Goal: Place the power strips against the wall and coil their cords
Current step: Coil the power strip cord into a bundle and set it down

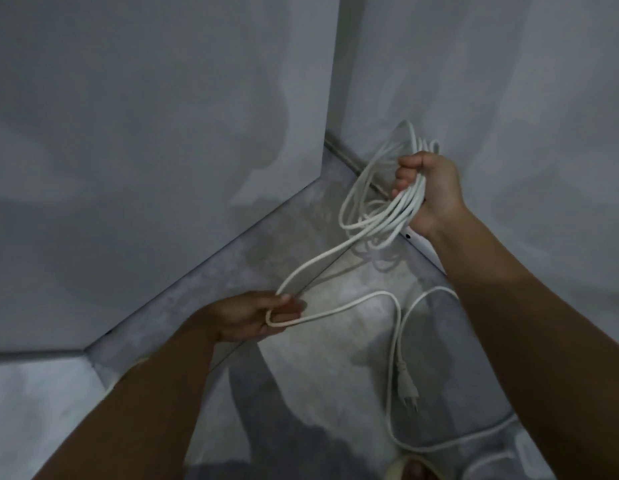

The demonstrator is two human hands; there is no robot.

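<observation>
My right hand (431, 192) is closed around a bundle of several loops of white cord (374, 209), held above the floor near the wall corner. From the bundle one strand runs down to my left hand (256, 317), which pinches a bend of the same cord. The loose rest of the cord (394, 341) trails over the floor. Its white plug (406, 384) lies on the floor below my right forearm. A white power strip (420, 242) lies along the base of the right wall, mostly hidden by my right wrist.
Grey walls meet in a corner at the upper middle, with a projecting wall (162, 168) on the left. The floor (301, 358) is pale mottled stone. A foot in a sandal (413, 471) shows at the bottom edge.
</observation>
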